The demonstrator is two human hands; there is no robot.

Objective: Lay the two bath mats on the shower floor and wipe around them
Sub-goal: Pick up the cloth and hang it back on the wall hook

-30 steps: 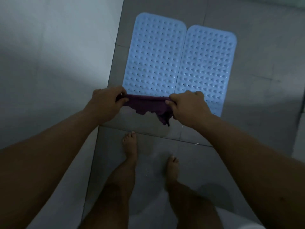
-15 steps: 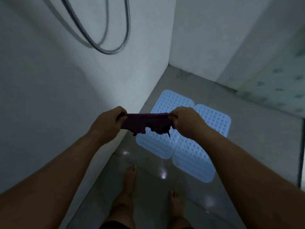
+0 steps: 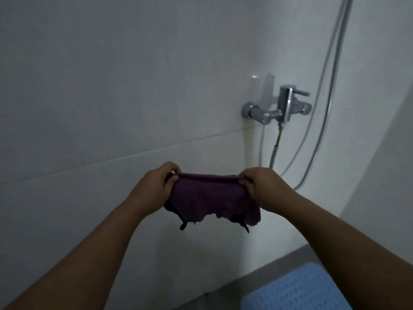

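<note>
**A:** What do I have in my hands right now?

**B:** I see both of my hands raised in front of the white tiled wall, and a purple cloth is stretched between them. My left hand pinches the cloth's top edge at one end, fingers closed tight on it. My right hand does the same at the other end. The top edge runs taut and nearly level from hand to hand, and the rest hangs down loose with a ragged lower edge.

**A:** Any containers in sight, a bucket or a basin?

**B:** I see none from here.

**A:** And the mats?

**B:** I can make out only one blue mat, low at the right, lying flat on the grey floor near the foot of the wall. My right forearm crosses over part of it, so I cannot tell how far it reaches, and I cannot pick out the second mat.

**A:** What else is around?

**B:** A chrome shower tap is fixed to the wall above my right hand, well apart from the cloth. A hose loops down beside it and passes behind my right hand.
</note>
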